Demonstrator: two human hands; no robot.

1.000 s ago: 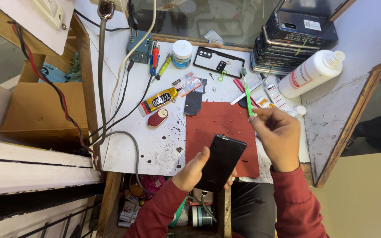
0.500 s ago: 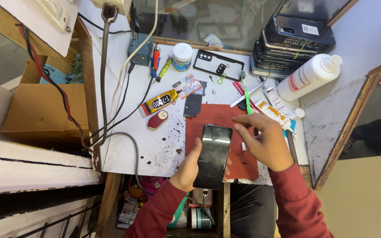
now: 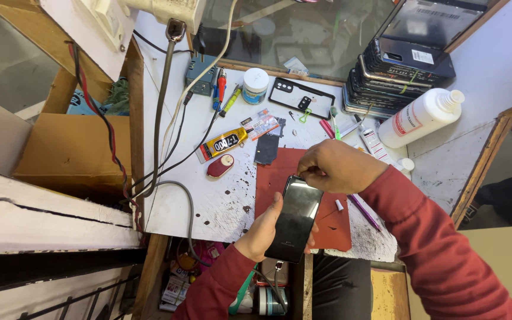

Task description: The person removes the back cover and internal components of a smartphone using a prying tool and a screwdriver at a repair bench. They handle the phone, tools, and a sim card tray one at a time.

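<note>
Left hand [image 3: 262, 228] grips a black phone [image 3: 294, 218] from below, fingers wrapped round its long edges, glossy back facing up. The phone sits over the near edge of the red mat [image 3: 291, 178], tilted toward 1 o'clock. Right hand [image 3: 333, 166] covers the phone's top end at 12 o'clock, fingertips bent and pinched onto its upper edge. Glue tube [image 3: 223, 144] lies at 10 o'clock from the phone, small red oval case [image 3: 220, 166] just below it. White bottle [image 3: 420, 117] at 2 o'clock, beside a stack of phones [image 3: 398, 65].
</note>
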